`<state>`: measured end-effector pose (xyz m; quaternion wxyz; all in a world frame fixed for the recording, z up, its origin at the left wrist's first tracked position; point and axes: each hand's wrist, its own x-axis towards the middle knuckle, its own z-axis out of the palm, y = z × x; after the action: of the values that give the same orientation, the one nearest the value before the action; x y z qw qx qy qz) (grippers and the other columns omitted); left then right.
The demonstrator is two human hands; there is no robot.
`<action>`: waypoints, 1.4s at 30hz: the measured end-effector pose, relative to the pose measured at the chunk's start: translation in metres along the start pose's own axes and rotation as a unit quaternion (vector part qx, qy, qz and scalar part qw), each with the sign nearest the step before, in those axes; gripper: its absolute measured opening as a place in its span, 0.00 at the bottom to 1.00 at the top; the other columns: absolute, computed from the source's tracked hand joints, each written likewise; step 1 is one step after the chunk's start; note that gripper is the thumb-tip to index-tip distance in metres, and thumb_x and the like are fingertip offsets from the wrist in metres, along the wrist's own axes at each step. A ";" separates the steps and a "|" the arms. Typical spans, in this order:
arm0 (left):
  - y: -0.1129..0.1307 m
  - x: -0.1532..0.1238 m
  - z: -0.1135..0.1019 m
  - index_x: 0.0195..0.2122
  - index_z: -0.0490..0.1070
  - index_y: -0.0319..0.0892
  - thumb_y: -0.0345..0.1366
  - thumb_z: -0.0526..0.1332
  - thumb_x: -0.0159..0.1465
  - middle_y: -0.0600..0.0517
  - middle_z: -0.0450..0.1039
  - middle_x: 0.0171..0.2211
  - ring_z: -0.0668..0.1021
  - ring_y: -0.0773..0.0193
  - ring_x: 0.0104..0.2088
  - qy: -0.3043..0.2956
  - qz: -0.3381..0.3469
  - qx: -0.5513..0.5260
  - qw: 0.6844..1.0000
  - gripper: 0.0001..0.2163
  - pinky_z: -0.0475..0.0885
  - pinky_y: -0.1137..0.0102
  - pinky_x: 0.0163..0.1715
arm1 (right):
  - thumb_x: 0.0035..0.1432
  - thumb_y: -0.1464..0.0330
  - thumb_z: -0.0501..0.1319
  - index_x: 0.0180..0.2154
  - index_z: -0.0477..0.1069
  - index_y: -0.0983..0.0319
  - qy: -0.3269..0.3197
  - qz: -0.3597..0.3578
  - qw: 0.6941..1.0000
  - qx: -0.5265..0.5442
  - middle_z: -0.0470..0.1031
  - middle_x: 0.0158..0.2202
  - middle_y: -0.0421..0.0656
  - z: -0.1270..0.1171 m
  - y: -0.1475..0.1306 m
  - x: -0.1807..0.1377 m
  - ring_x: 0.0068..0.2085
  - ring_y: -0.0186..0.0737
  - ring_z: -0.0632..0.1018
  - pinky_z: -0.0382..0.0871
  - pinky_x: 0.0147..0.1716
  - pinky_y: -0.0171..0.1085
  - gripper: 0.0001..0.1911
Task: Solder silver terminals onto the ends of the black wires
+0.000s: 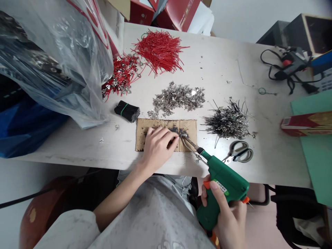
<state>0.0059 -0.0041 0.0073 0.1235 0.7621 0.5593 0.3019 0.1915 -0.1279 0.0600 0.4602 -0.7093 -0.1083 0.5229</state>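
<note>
Pale, scuffed white surface (220, 69), spread with small parts. Landmark: flat brown scorched cardboard pad (166, 133) near the front edge.

Up and left of the pad, large crumpled clear plastic bag (57, 55) holding dark bundles. Well above the pad, loose heap of cut red wires (160, 50); left of that heap, red wires with metal tabs fitted (121, 74). Just above the pad, pile of small silver metal terminals (178, 97). Right of the pad, tangle of black wires with metal tabs (228, 121). Below and right of the pad, green pistol-shaped soldering gun (223, 190), slim metal tip reaching to the pad's blackened spot. Just left of the pad, short bundle of black wires bound with a green band (127, 110). Right of the pad, beneath the black tangle, grey-handled scissors (240, 152) lying flat.

Left hand (157, 147) resting on the pad, fingers (172, 138) pinched together on a tiny metal piece (181, 133) at the sooty patch, touching the gun's tip. Right hand (228, 214) off the front edge, fingers wrapped tight round the gun's grip, forefinger on the orange trigger.
</note>
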 end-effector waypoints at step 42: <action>0.000 0.000 0.001 0.36 0.75 0.42 0.34 0.60 0.72 0.54 0.79 0.34 0.77 0.62 0.36 -0.011 -0.005 0.011 1.000 0.07 0.63 0.61 0.41 | 0.58 0.61 0.72 0.38 0.77 0.64 -0.030 -0.010 0.999 0.004 0.72 0.27 0.44 0.000 0.005 -0.002 0.25 0.36 0.72 0.67 0.21 0.33 0.13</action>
<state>0.0059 -0.0040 0.0065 0.1223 0.7641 0.5648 0.2865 0.1893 -0.1316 0.0574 0.4645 -0.6903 -0.1273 0.5400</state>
